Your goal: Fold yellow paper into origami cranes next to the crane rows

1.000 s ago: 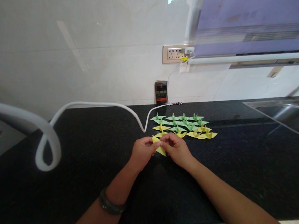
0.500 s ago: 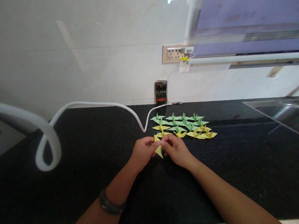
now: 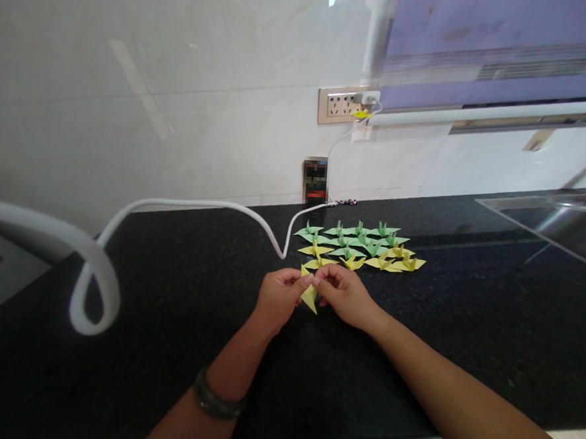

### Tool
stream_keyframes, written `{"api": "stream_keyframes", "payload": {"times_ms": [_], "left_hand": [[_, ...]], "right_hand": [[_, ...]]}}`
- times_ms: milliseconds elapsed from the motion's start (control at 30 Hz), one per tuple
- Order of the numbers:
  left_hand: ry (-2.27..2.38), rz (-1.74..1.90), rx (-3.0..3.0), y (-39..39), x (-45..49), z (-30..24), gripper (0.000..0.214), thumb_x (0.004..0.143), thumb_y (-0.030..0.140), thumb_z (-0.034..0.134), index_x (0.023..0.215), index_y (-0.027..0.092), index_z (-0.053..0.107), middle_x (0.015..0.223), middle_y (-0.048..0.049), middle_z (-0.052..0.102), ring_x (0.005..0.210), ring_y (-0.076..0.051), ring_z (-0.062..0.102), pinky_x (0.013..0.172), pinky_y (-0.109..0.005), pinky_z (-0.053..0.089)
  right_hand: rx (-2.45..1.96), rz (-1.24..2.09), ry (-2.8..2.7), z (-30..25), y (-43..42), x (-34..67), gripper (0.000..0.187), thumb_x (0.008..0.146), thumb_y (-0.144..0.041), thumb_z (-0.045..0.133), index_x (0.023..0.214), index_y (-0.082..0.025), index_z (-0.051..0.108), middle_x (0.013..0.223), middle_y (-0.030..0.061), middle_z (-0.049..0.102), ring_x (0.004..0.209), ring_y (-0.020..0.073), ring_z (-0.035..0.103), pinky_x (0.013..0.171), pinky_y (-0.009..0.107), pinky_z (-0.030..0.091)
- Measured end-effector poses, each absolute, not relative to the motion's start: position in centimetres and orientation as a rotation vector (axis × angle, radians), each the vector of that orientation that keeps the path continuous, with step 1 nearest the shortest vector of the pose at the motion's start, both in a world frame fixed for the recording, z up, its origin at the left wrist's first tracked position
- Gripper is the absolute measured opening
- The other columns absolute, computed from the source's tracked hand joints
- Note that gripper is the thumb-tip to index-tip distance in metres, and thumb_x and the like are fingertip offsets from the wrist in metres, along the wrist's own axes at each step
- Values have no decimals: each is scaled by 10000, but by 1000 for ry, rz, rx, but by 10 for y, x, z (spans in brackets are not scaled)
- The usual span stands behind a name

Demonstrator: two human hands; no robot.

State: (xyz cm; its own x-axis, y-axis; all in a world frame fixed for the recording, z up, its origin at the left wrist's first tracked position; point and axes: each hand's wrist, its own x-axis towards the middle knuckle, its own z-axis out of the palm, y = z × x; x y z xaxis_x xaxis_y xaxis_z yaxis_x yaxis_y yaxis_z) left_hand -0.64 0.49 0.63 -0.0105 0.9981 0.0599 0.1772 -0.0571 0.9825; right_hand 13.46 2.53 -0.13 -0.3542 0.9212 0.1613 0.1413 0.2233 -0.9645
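Note:
Between my two hands is a folded yellow paper (image 3: 308, 300), its lower tip pointing down toward me. My left hand (image 3: 279, 299) pinches its left side with thumb and fingers. On the other side, my right hand (image 3: 344, 295) pinches the upper right part, thumb close to the left thumb. Fingers cover much of the paper's middle. Just beyond the hands stand several yellow paper cranes (image 3: 382, 261) and, behind them, several green paper cranes (image 3: 341, 239), in loose rows on the black countertop (image 3: 194, 293).
A white cable (image 3: 199, 204) loops over the counter's left side. Against the tiled wall leans a small blurred box (image 3: 316, 181). Above it is a wall socket (image 3: 334, 105) with a plugged-in charger (image 3: 370, 98). A sink (image 3: 561, 222) lies at the right.
The yellow paper has shifted slightly, its lower tip moving a little down and left. Both hands stay in nearly the same place, still pinching it.

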Motion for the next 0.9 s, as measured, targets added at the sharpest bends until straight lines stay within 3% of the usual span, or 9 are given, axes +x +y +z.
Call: {"api": "stream_keyframes", "payload": {"times_ms": [267,633,800,900], "left_hand": [[1343,1261,1335,6,-8,2,284,656,411,559,604,132,551,459,36,474,415,-63,390,402,-182,272],[1328,1245,1354,5,-5,-2,289,677,417,535,610,137,514,498,28,488,443,-66,406,416,-179,279],[1299,1286,1281,5,-7,3,285,666,415,548,594,145,496,472,40,466,415,-58,380,407,-180,276],[1266,1334,1208,6,-6,5,274,662,411,555,620,144,515,469,46,457,401,-51,362,402,-180,277]], "right_hand": [[-960,1413,-1627,3,25,136,224,728,-374,492,807,-166,514,571,-50,421,416,48,382,371,170,366],[-1027,1334,-1733,0,26,138,244,744,-365,469,650,-148,527,503,-47,413,402,46,368,366,157,320],[-998,1503,-1601,4,24,136,319,754,-419,433,587,-153,488,483,-41,423,395,52,383,373,166,349],[-960,1556,-1609,6,23,136,254,724,-381,488,621,-150,500,532,-37,444,427,49,398,396,161,369]]}}
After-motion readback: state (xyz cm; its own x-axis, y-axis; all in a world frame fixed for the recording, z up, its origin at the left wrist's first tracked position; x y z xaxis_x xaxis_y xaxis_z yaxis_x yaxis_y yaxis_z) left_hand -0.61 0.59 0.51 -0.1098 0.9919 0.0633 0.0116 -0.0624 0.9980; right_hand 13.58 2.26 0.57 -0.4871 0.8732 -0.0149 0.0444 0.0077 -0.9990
